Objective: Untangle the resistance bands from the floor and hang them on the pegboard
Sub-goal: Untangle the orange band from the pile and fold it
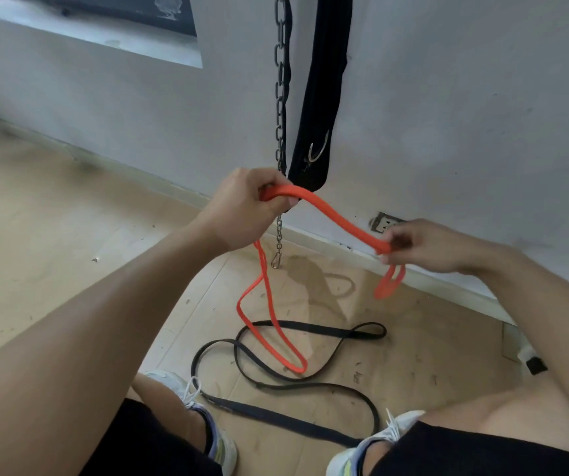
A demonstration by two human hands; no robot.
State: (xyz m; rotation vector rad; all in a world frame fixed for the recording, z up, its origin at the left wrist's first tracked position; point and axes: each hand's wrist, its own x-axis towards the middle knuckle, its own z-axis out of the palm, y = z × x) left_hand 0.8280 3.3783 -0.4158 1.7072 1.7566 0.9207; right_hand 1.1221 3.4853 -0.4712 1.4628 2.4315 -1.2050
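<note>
- Two bare hands hold an orange resistance band (336, 219) up in front of a white wall (465, 97), above a tan floor (53, 235).
- The left hand (242, 209) has its fingers curled round one gathered end of the orange band, gripping it just below a hanging black belt (321, 91).
- The right hand (427, 245) pinches the other part of the band between thumb and fingertips; a short orange loop dangles beneath it, near the foot of the wall.
- Between the two hands the band sags in a shallow arc, doubled on itself.
- From the left hand a long orange loop drops to the floor, its lowest bend lying across a black resistance band (310, 333).
- The black band sprawls in loose coils on the floor, running from near the wall back toward the person's feet.
- A metal chain (280, 97) hangs down the wall beside the black belt, ending in a clip just above the floor.
- A wall socket (384, 223) sits low on the wall, just beside the right hand.
- White sneakers (372, 448) stand at the bottom edge, with the black band passing between them.
</note>
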